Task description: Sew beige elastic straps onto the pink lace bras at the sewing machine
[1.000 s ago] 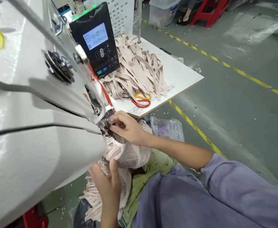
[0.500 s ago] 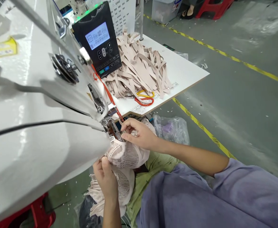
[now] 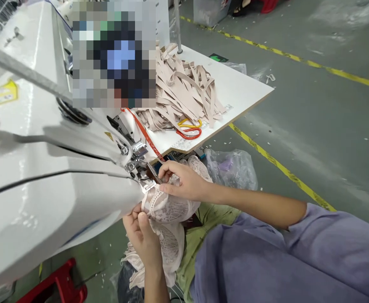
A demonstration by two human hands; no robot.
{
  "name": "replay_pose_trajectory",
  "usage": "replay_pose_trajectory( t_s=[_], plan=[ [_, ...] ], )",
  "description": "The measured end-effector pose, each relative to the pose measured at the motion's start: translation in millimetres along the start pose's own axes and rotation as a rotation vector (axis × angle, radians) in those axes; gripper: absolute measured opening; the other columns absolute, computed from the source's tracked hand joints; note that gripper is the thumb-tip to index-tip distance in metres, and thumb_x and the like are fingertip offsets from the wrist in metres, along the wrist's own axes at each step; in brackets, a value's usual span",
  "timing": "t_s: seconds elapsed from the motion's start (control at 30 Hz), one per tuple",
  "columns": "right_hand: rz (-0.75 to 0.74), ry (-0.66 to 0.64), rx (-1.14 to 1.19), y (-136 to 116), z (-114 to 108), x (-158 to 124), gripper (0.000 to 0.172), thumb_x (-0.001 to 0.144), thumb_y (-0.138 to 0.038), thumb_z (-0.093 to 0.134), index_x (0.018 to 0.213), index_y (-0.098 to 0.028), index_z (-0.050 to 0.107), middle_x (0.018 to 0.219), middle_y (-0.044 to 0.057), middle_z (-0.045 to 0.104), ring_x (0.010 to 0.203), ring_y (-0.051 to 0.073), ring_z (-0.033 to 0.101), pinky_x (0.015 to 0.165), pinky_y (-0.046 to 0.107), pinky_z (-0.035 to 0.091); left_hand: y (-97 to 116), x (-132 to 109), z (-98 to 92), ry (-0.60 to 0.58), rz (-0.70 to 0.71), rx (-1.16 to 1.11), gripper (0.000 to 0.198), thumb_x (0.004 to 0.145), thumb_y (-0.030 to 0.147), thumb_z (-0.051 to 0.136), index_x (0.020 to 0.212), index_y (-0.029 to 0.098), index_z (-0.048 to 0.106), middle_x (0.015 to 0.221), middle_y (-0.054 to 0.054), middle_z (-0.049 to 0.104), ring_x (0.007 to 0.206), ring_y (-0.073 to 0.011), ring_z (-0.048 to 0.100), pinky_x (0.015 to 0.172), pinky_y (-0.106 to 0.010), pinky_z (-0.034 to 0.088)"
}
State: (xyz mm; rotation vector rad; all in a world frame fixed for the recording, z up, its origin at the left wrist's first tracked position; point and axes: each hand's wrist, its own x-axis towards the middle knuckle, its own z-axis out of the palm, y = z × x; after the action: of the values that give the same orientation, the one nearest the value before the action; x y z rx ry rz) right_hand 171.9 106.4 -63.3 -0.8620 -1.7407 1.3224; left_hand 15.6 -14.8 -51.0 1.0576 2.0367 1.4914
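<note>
A pale pink lace garment [image 3: 168, 208] hangs from the needle area of a white sewing machine [image 3: 46, 176]. My right hand [image 3: 184, 181] pinches the lace right beside the metal presser foot [image 3: 143, 174], fingers closed on the fabric. Below it, my left hand [image 3: 143, 235] grips the lower part of the same garment, thumb pressed on top. More lace bunches down under my left wrist.
A white table [image 3: 244, 92] carries a heap of beige elastic straps [image 3: 181, 88] and red-and-yellow scissors [image 3: 189, 128]. A clear plastic bag [image 3: 231, 168] lies on the grey floor, crossed by yellow tape lines [image 3: 282, 168]. A red stool [image 3: 55, 286] stands under the machine.
My right hand has drawn back slightly from the presser foot towards me. My left hand has shifted its grip up the lace. The camera has tilted, moving the scene.
</note>
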Motion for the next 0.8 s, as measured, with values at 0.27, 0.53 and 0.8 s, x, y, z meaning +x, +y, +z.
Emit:
replay_pose_trajectory(
  t_s=[0.27, 0.53, 0.8],
  plan=[
    [-0.023, 0.024, -0.05, -7.0, 5.2, -2.9, 0.037, 0.08, -0.043, 0.072, 0.102, -0.019, 0.056, 0.098, 0.004, 0.063, 0.083, 0.016, 0.058, 0.076, 0.03, 0.046, 0.7, -1.1, 1.5, 0.014, 0.105, 0.062, 0.046, 0.093, 0.052, 0.055, 0.124, 0.019, 0.059, 0.099, -0.006, 0.065, 0.086, -0.0157, 0.062, 0.078, -0.026, 0.048],
    [0.151, -0.112, 0.147, -2.9, -6.0, -24.9, 0.033, 0.082, -0.044, 0.069, 0.101, -0.017, 0.068, 0.094, 0.003, 0.069, 0.085, 0.017, 0.062, 0.074, 0.028, 0.047, 11.9, -28.3, -4.0, -0.149, -0.05, -0.198, 0.037, 0.093, 0.053, 0.055, 0.111, 0.022, 0.053, 0.089, -0.002, 0.065, 0.082, -0.0151, 0.061, 0.078, -0.027, 0.048],
    [0.11, -0.166, 0.125, -30.5, -24.6, -86.3, 0.032, 0.086, -0.04, 0.069, 0.106, -0.017, 0.076, 0.107, 0.006, 0.074, 0.1, 0.02, 0.067, 0.089, 0.028, 0.048, 9.7, -46.6, -3.7, -0.554, -0.381, -0.439, 0.053, 0.085, 0.067, 0.057, 0.101, 0.018, 0.067, 0.103, -0.009, 0.07, 0.103, -0.0222, 0.063, 0.099, -0.037, 0.045]
  ],
)
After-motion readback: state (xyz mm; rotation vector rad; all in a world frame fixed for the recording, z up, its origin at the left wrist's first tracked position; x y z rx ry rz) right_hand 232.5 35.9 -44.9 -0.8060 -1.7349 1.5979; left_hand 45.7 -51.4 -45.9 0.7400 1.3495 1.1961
